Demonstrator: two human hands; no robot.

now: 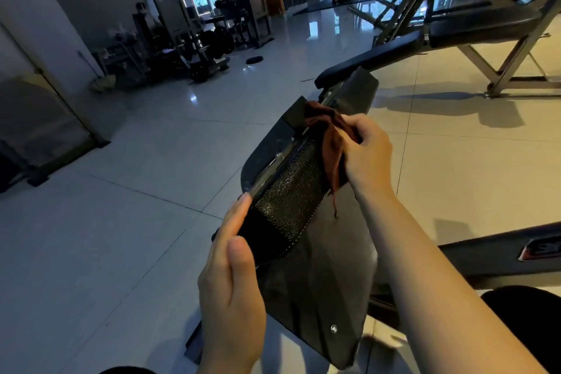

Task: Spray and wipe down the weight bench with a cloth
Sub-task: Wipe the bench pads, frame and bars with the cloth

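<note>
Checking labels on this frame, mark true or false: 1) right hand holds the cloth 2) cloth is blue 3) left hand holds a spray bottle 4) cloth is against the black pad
1) True: the right hand grips the cloth.
2) False: it is reddish-brown.
3) False: the left hand rests straight-fingered on the pad's edge; no bottle shows.
4) True: it lies against the black pad.

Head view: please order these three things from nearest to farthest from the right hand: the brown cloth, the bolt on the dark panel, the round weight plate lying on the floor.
1. Brown cloth, gripped in the right hand.
2. Bolt, low on the panel, near the camera.
3. Weight plate, far back on the floor, to the left.
</note>
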